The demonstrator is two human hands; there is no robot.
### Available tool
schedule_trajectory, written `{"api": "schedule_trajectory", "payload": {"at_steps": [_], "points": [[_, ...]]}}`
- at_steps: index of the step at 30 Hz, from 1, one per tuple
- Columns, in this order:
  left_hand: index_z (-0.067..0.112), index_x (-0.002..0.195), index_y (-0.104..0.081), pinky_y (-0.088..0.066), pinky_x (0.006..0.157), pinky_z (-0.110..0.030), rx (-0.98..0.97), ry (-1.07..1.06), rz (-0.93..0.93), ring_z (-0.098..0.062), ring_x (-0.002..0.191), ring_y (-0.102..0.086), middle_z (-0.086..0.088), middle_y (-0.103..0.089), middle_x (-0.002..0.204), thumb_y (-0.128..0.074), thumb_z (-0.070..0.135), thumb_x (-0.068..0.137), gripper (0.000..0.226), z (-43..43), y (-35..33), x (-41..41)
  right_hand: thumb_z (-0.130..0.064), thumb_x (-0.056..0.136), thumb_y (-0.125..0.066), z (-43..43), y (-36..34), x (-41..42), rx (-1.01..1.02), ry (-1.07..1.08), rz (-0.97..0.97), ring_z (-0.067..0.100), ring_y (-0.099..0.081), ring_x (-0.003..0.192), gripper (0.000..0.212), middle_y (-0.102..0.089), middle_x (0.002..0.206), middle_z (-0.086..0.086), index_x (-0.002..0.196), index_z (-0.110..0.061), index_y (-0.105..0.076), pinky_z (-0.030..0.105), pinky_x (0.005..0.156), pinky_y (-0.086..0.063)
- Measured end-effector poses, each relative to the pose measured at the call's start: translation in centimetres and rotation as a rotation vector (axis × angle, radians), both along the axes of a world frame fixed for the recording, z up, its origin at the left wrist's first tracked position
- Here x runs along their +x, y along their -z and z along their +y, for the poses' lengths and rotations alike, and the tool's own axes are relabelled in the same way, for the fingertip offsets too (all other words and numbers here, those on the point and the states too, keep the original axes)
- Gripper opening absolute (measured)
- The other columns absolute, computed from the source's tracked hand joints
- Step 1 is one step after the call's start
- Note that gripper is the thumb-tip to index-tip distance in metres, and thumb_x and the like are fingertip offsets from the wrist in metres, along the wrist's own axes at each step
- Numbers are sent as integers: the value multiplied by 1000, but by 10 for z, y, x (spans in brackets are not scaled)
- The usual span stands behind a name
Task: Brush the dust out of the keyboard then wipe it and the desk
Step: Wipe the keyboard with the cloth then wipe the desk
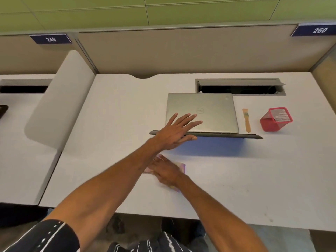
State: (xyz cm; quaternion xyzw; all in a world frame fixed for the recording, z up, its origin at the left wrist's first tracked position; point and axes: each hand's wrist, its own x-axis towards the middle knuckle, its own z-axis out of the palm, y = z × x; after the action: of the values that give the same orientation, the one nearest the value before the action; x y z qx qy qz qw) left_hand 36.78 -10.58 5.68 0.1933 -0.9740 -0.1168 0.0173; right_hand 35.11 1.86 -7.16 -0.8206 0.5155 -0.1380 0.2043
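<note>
Okay, head camera, the only view I've got. My anchor is the closed silver laptop [214,110] towards the back of the white desk [236,179].

The keyboard [227,135] is just in front of the laptop, on the near side. I see it edge-on as a thin dark bar, wider than the laptop on both sides, with a bluish shadow on the desk below it. The left hand [174,131] has it at the left end. The fingers [189,118] are spread and straight over the far side, reaching onto the laptop lid. The thumb [189,137] is tucked against the near edge, so the board is pinched between thumb and fingers.

The right hand [165,170] is nearer to me than the laptop and off its front-left corner. It lies flat on a pale pink cloth [181,166], palm down, fingers stretched out and pointing left. It is blurred, so I can't make out finer detail of the fingers. The cloth is flat on the desk under the palm, with a corner showing past the knuckles.

Just right of the laptop lies a small wooden-handled brush [246,120], bristles pointing away from me. Further right of that is a red mesh pen holder [276,119], tilted. Directly behind the laptop is an open cable hatch [240,86]. Well to the laptop's left stands a rounded grey divider [60,99].
</note>
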Motion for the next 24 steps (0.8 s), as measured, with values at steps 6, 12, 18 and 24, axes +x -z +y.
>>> {"api": "schedule_trajectory", "payload": {"at_steps": [6,12,18,24], "points": [[41,175,-16,1,137,-54,-39,-15,17,-19,171,-5,5,-12,184,-29,70,112,70,0,4,0,-25,113,-38,35,-13,3,67,-290,-45,12,-12,160,50,-23,172,-5,163,-24,-33,43,131,-5],[42,175,-7,2,138,-51,-54,-27,27,-17,171,-5,6,-11,184,-24,73,112,73,9,10,4,-13,109,-48,94,-33,-55,130,-383,-42,7,-12,159,54,-25,171,-7,161,-26,-38,48,130,-13],[35,176,-5,-3,138,-52,-71,-67,37,-15,170,-7,6,-15,184,-29,78,109,84,25,15,12,-16,110,-43,148,-47,-136,131,-295,92,6,-5,160,59,-10,174,-13,165,-33,-27,51,130,-11],[32,177,-11,-9,138,-52,-157,-53,48,-16,170,-13,6,-17,183,-27,76,109,82,42,23,18,-19,110,-42,200,-49,-211,110,-43,229,6,-1,160,67,-1,174,-17,166,-38,-11,58,128,-9]]}}
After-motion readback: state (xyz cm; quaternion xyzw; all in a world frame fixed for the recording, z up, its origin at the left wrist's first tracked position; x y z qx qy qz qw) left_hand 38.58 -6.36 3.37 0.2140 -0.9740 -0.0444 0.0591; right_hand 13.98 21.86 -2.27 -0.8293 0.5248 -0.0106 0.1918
